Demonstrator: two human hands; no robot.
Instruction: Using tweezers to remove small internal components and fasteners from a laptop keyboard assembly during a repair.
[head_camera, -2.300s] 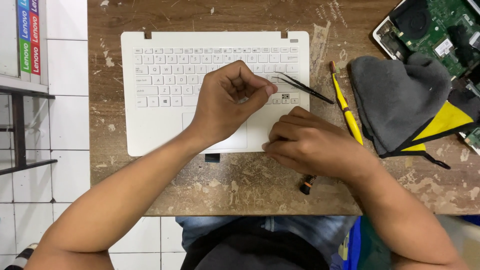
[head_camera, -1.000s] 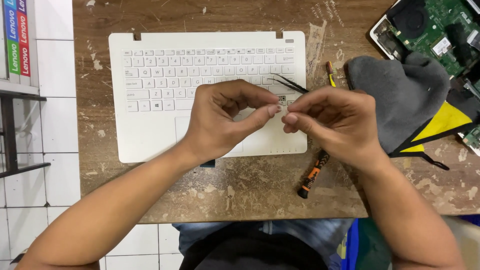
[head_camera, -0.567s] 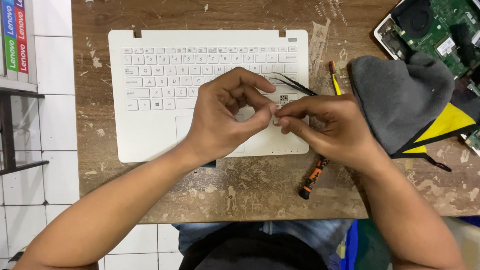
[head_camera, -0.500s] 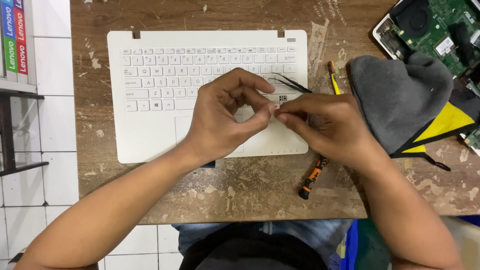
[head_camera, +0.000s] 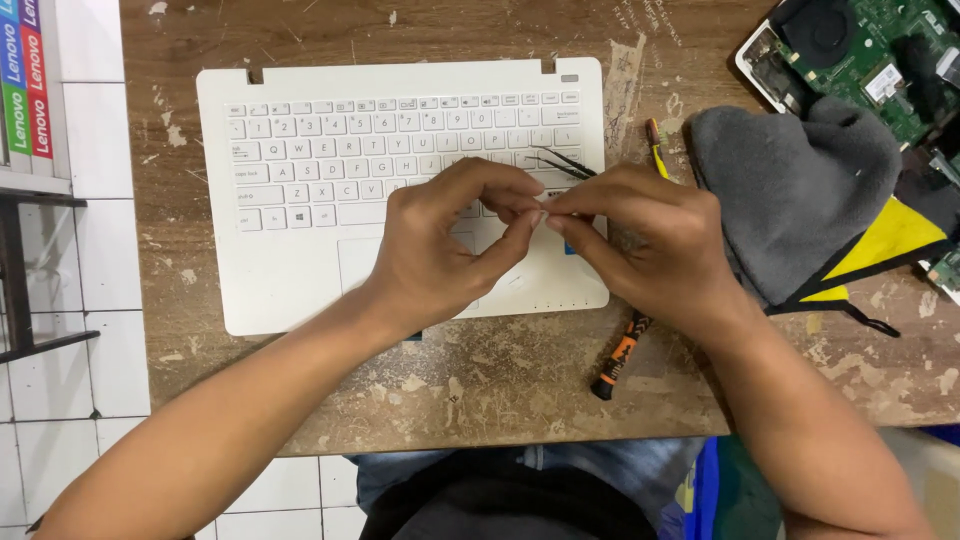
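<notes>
1. Worn brown tabletop (head_camera: 480, 390), scuffed and flecked with pale marks, carries a white laptop keyboard deck (head_camera: 300, 270) lying flat, with white floor tiles to the left.
2. Something tiny is pinched between both hands above the deck's lower right part, near the touchpad; it is too small to identify.
3. Left hand (head_camera: 440, 260) curls in, thumb and forefinger closed together, tips meeting those of the right hand (head_camera: 650, 240), also pinched shut (whether each holds the piece or only one does, I cannot tell).
4. Both hands are equally near it, meeting fingertip to fingertip.
5. Black tweezers (head_camera: 565, 162) lie on the keys just beyond the fingertips, slanting up-left.
6. An orange-and-black screwdriver (head_camera: 618, 360) lies below the right wrist, tilted.
7. Right of it: grey cloth (head_camera: 790, 190), then a green circuit board (head_camera: 880, 50).
</notes>
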